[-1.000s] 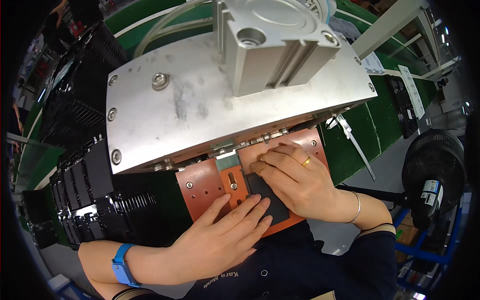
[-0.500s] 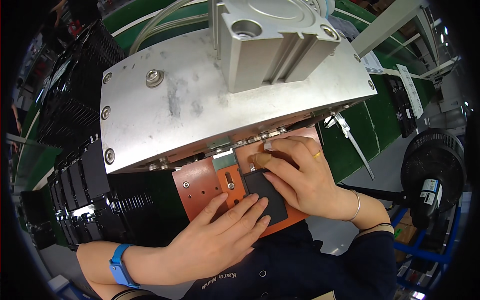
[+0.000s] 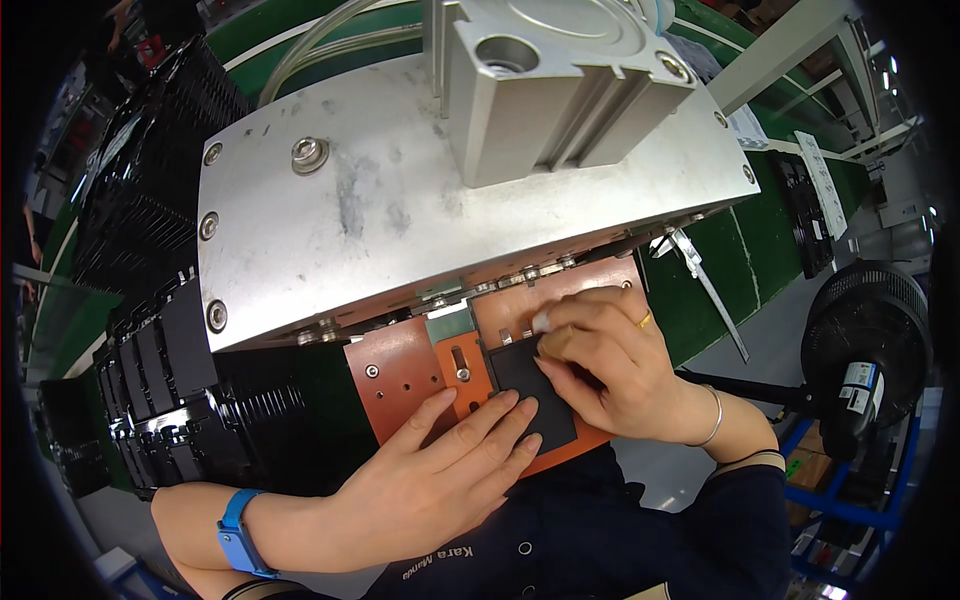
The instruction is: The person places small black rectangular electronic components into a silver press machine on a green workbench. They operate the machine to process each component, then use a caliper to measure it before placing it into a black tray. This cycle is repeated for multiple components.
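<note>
A flat dark rectangular piece (image 3: 550,408) lies on an orange fixture plate (image 3: 392,352) beneath the front of a metal press. My left hand (image 3: 440,480) rests over its left side, fingers stretched out and lying flat. At the upper edge of the dark piece, beside a small metal tab (image 3: 506,337), my right hand (image 3: 620,365) is closed, thumb and fingertips drawn together. Whatever is between those fingertips, if anything, is hidden. An orange slotted block (image 3: 461,360) with a screw sits left of the dark piece.
The silver press housing (image 3: 300,225) with a cylinder block (image 3: 560,115) stands just beyond my hands. Black finned parts (image 3: 200,400) are stacked at left. A caliper (image 3: 705,285) lies on the green table (image 3: 755,235); a black fan (image 3: 850,340) stands at right.
My right hand has shifted slightly right and nearer to me, its fingers curling closer together and uncovering the small metal tab. My left hand stays in place.
</note>
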The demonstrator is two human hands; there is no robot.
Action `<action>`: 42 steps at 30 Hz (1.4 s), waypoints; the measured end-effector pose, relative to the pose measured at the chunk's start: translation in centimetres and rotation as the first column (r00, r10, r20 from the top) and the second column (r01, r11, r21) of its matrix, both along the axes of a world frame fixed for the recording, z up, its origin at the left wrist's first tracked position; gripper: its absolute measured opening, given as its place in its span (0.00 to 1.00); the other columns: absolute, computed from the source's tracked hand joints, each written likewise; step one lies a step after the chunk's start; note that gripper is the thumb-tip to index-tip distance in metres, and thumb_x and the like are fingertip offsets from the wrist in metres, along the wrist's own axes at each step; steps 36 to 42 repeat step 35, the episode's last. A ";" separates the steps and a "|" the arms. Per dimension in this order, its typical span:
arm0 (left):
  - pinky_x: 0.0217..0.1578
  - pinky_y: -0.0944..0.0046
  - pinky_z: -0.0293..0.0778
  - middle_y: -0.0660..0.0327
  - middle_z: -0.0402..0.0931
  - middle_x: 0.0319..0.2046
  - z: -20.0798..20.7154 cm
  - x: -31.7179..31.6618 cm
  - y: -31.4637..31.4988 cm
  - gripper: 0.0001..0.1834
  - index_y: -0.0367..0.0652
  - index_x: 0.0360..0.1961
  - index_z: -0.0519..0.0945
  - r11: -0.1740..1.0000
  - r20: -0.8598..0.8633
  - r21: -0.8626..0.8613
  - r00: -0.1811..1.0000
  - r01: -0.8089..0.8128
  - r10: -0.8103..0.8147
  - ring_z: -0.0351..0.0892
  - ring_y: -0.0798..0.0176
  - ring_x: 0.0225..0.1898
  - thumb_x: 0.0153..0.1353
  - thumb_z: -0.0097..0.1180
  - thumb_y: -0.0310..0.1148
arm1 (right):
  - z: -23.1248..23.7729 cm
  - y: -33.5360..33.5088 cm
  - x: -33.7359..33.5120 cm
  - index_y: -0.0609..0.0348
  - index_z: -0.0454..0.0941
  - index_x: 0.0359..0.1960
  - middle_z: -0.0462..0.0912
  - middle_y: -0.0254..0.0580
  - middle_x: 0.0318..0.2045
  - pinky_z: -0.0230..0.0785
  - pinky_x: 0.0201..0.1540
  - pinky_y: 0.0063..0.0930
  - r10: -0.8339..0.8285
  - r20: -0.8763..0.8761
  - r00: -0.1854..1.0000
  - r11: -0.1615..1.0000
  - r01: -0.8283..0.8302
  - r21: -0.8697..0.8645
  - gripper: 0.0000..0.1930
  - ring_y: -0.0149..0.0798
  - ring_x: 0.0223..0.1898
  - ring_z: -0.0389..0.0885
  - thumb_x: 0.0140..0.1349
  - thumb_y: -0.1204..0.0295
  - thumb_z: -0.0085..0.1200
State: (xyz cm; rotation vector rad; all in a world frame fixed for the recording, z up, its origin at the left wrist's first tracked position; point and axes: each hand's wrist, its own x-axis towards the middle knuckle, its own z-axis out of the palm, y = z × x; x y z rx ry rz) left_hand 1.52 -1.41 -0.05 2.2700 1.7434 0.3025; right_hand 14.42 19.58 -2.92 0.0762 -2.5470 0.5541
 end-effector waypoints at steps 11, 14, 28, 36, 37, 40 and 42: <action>0.64 0.46 0.60 0.55 0.68 0.66 -0.1 0.0 0.0 0.29 0.47 0.62 0.74 1.000 0.003 0.003 1.000 0.002 -0.002 0.66 0.57 0.67 0.61 0.60 0.46 | -0.1 -0.2 -0.6 0.59 0.81 0.42 0.80 0.40 0.45 0.70 0.50 0.37 -0.036 0.023 0.999 0.995 0.034 0.091 0.15 0.43 0.48 0.76 0.49 0.76 0.58; 0.64 0.46 0.60 0.55 0.67 0.66 0.1 -0.1 0.1 0.29 0.47 0.62 0.74 1.000 -0.007 -0.002 1.000 0.007 -0.008 0.66 0.56 0.68 0.61 0.60 0.46 | -0.1 0.0 -0.1 0.56 0.82 0.43 0.77 0.39 0.49 0.68 0.49 0.34 0.049 0.033 0.998 0.990 -0.053 0.130 0.15 0.43 0.50 0.73 0.51 0.75 0.58; 0.67 0.42 0.55 0.53 0.63 0.69 0.2 -0.2 0.1 0.33 0.47 0.65 0.72 0.997 0.027 -0.063 0.999 -0.039 0.041 0.61 0.52 0.71 0.63 0.58 0.53 | 1.5 -0.3 4.4 0.60 0.83 0.47 0.76 0.51 0.57 0.74 0.55 0.40 0.180 0.273 0.945 0.970 -0.124 -0.211 0.23 0.50 0.55 0.79 0.52 0.62 0.70; 0.69 0.37 0.49 0.48 0.57 0.71 0.0 -1.6 1.1 0.41 0.49 0.68 0.69 0.984 0.067 -0.079 0.984 -0.160 0.166 0.54 0.42 0.73 0.59 0.59 0.61 | 0.0 1.0 2.2 0.60 0.84 0.46 0.77 0.54 0.56 0.74 0.59 0.44 0.208 0.207 0.956 0.972 -0.179 -0.154 0.20 0.54 0.60 0.77 0.54 0.64 0.69; 0.69 0.37 0.49 0.48 0.57 0.71 0.0 -1.6 1.1 0.41 0.49 0.68 0.69 0.984 0.067 -0.079 0.984 -0.160 0.166 0.54 0.42 0.73 0.59 0.59 0.61 | 0.0 1.0 2.2 0.60 0.84 0.46 0.77 0.54 0.56 0.74 0.59 0.44 0.208 0.207 0.956 0.972 -0.179 -0.154 0.20 0.54 0.60 0.77 0.54 0.64 0.69; 0.69 0.37 0.49 0.48 0.57 0.71 0.0 -1.6 1.1 0.41 0.49 0.68 0.69 0.984 0.067 -0.079 0.984 -0.160 0.166 0.54 0.42 0.73 0.59 0.59 0.61 | 0.0 1.0 2.2 0.60 0.84 0.46 0.77 0.54 0.56 0.74 0.59 0.44 0.208 0.207 0.956 0.972 -0.179 -0.154 0.20 0.54 0.60 0.77 0.54 0.64 0.69; 0.69 0.37 0.49 0.48 0.57 0.71 0.0 -1.6 1.1 0.41 0.49 0.68 0.69 0.984 0.067 -0.079 0.984 -0.160 0.166 0.54 0.42 0.73 0.59 0.59 0.61 | 0.0 1.0 2.2 0.60 0.84 0.46 0.77 0.54 0.56 0.74 0.59 0.44 0.208 0.207 0.956 0.972 -0.179 -0.154 0.20 0.54 0.60 0.77 0.54 0.64 0.69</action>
